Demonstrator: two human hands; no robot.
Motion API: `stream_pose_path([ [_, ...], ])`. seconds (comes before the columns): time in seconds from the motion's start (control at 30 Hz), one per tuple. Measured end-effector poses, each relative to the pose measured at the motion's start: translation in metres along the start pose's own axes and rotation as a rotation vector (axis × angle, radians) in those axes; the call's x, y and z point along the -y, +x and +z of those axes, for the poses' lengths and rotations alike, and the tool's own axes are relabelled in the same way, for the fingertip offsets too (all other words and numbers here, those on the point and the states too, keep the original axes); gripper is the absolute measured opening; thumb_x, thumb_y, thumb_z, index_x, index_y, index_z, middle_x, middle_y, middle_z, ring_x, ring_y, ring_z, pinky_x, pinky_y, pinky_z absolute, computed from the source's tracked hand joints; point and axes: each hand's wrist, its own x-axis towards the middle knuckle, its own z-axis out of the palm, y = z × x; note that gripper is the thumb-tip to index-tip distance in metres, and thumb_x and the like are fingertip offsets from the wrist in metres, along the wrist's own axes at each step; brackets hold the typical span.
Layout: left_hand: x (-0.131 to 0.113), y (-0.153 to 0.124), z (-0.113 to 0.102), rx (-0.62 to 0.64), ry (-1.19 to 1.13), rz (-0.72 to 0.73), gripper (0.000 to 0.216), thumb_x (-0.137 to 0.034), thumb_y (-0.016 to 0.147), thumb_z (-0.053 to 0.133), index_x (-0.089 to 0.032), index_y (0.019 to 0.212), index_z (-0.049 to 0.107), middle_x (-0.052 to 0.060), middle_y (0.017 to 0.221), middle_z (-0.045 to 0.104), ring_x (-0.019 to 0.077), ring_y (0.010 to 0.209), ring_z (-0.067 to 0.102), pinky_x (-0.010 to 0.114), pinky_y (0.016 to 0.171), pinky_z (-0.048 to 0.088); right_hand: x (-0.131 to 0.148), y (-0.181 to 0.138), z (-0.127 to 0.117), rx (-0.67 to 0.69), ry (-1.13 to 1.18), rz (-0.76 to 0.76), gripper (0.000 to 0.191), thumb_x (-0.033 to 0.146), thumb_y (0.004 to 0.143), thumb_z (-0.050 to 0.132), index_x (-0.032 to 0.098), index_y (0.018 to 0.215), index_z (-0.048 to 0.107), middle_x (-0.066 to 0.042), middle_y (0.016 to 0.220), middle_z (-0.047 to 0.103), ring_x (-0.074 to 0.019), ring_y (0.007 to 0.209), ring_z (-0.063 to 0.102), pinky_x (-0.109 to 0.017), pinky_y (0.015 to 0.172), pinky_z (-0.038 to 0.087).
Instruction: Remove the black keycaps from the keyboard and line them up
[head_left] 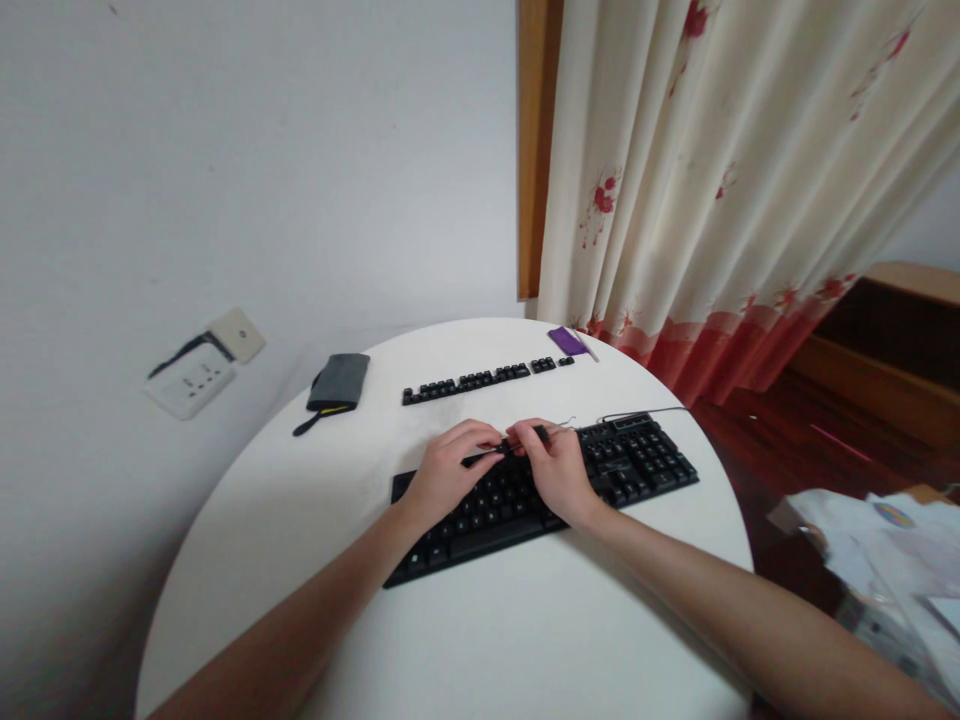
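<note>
One black computer keyboard (641,462) lies on the round white table (262,530). Above it, the left hand (448,470), nearly closed, pinches a small black keycap-like part (504,446); the right hand (559,470), curled inward, grips a black-handled wire tool (541,433). Black keycaps (491,378) form a broken row beyond the keyboard's rear edge.

Single head cam, above & behind L hand (452,462) and R hand (556,470), facing fwd/down; fairly near: kbd (514,503) under hands fits full-width, tbl (262,540) around them cut at btm, wall (315,150) + curtain (667,200) beyond.
</note>
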Motion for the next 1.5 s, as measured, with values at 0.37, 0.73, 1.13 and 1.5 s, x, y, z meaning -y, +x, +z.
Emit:
stream_pose_path([
  [0.37, -0.005, 0.001, -0.003, -0.014, -0.011, -0.069, 0.013, -0.012, 0.086, 0.064, -0.018, 0.097, 0.066, 0.005, 0.093, 0.069, 0.0165, 0.085, 0.064, 0.030, 0.079, 0.056, 0.007, 0.009, -0.015, 0.010, -0.200, -0.116, 0.027, 0.033, 0.095, 0.049, 0.018, 0.085, 0.069, -0.005, 0.085, 0.068, -0.0189, 0.086, 0.063, -0.031, 0.086, 0.047],
  [0.73, -0.008, 0.003, -0.003, 0.006, -0.028, -0.055, 0.017, -0.011, 0.086, 0.062, -0.017, 0.100, 0.068, 0.005, 0.091, 0.069, 0.0153, 0.082, 0.066, 0.027, 0.075, 0.057, 0.013, 0.010, -0.030, 0.352, -0.467, -0.338, 0.016, 0.021, 0.089, 0.062, 0.021, 0.102, 0.070, -0.003, 0.086, 0.064, -0.0162, 0.075, 0.058, -0.028, 0.073, 0.045],
  [1.13, -0.008, 0.000, -0.005, -0.007, 0.000, -0.169, 0.020, -0.020, 0.092, 0.059, -0.017, 0.111, 0.064, 0.005, 0.094, 0.073, 0.0144, 0.078, 0.068, 0.027, 0.076, 0.057, 0.021, 0.045, -0.060, 0.211, -0.684, -0.333, 0.012, 0.027, 0.085, 0.067, 0.018, 0.092, 0.073, -0.005, 0.086, 0.071, -0.0184, 0.077, 0.062, -0.029, 0.075, 0.046],
  [1.5, -0.009, 0.004, -0.008, 0.122, 0.063, -0.068, 0.018, -0.014, 0.094, 0.050, -0.018, 0.096, 0.067, 0.003, 0.082, 0.071, 0.0148, 0.076, 0.067, 0.026, 0.072, 0.055, -0.040, 0.182, -0.162, 0.128, -1.234, 0.034, 0.020, 0.026, 0.081, 0.071, 0.016, 0.096, 0.079, -0.008, 0.088, 0.075, -0.0198, 0.080, 0.067, -0.024, 0.069, 0.044],
])
